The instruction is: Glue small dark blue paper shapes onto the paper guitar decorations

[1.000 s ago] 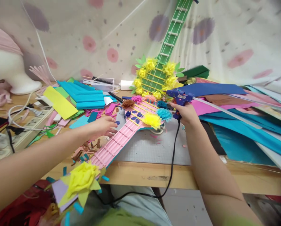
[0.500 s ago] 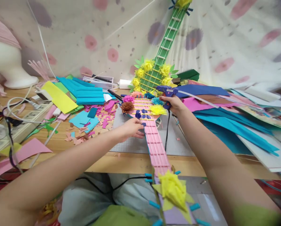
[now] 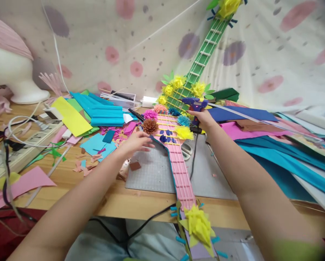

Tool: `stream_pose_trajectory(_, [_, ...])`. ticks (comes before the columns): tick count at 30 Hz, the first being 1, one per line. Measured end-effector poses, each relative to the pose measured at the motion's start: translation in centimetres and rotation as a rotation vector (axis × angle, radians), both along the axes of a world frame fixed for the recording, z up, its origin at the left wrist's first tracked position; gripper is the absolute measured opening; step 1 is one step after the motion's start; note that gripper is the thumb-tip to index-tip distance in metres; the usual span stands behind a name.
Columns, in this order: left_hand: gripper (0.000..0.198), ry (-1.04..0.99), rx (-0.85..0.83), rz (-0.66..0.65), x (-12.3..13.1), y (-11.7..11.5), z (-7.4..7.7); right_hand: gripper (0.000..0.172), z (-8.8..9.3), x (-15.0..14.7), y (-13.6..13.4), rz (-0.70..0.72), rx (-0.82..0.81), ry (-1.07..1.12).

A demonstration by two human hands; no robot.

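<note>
A pink foam guitar point(image 3: 179, 165) lies on the grey cutting mat point(image 3: 151, 174), its neck pointing toward me and ending in a yellow paper flower point(image 3: 197, 223). Coloured paper flowers point(image 3: 166, 121) ring its body. My left hand point(image 3: 136, 141) hovers at the guitar body's left edge, fingers spread, holding nothing. At the far right side of the body my right hand point(image 3: 203, 119) grips a blue glue gun point(image 3: 193, 105), with its black cord trailing down across the mat.
A green foam guitar point(image 3: 197, 65) with yellow flowers leans against the spotted cloth behind. Foam sheets point(image 3: 260, 141) pile up on the right. Teal and yellow sheets point(image 3: 97, 112), scraps, a power strip point(image 3: 23, 145) and a white foam head point(image 3: 12, 76) fill the left.
The pink guitar has swung round, so its neck now points toward me instead of to the lower left. My left hand came off the neck and opened. The glue gun stayed by the body.
</note>
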State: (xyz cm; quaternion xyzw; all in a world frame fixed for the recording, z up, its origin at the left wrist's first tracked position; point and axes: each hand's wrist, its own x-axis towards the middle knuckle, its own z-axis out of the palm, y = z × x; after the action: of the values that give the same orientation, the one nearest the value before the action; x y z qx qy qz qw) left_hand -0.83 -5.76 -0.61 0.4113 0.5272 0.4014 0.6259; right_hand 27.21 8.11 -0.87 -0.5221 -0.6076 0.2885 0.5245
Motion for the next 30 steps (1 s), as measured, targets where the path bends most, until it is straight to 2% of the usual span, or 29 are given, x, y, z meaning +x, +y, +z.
stream_pose_trajectory(2, [0.016, -0.039, 0.025, 0.13, -1.9, 1.2, 0.5, 0.037, 0.4, 1.6, -1.5, -0.077, -0.068, 0.101])
stream_pose_trajectory(5, [0.015, -0.022, 0.08, 0.171, -2.8, 2.2, 1.0, 0.036, 0.7, 3.3, -4.6, -0.195, -0.033, 0.113])
stream_pose_trajectory(7, [0.018, 0.045, 0.115, 0.174, -2.2, 2.2, 0.8, 0.034, 0.5, 3.3, -6.7, -0.183, -0.021, 0.151])
stream_pose_trajectory(10, [0.024, 0.163, 0.214, 0.135, -0.4, 2.1, -0.3, 0.031, -0.7, 1.8, -8.5, -0.088, -0.011, 0.233])
stream_pose_trajectory(15, [0.028, 0.205, 0.344, 0.03, 1.2, 2.6, -3.4, 0.029, -3.1, -1.1, -8.3, -0.063, 0.016, 0.238])
stream_pose_trajectory(19, [0.027, 0.179, 0.411, 0.012, 1.4, 3.1, -5.4, 0.028, -4.0, -1.8, -7.9, -0.044, -0.01, 0.25])
stream_pose_trajectory(22, [0.026, 0.171, 0.395, 0.05, 1.7, 3.1, -6.0, 0.025, -3.9, -2.0, -8.1, -0.062, -0.012, 0.244])
stream_pose_trajectory(30, [0.024, 0.149, 0.418, 0.113, 3.2, 2.7, -6.2, 0.023, -3.2, -2.2, -8.3, -0.121, 0.026, 0.278])
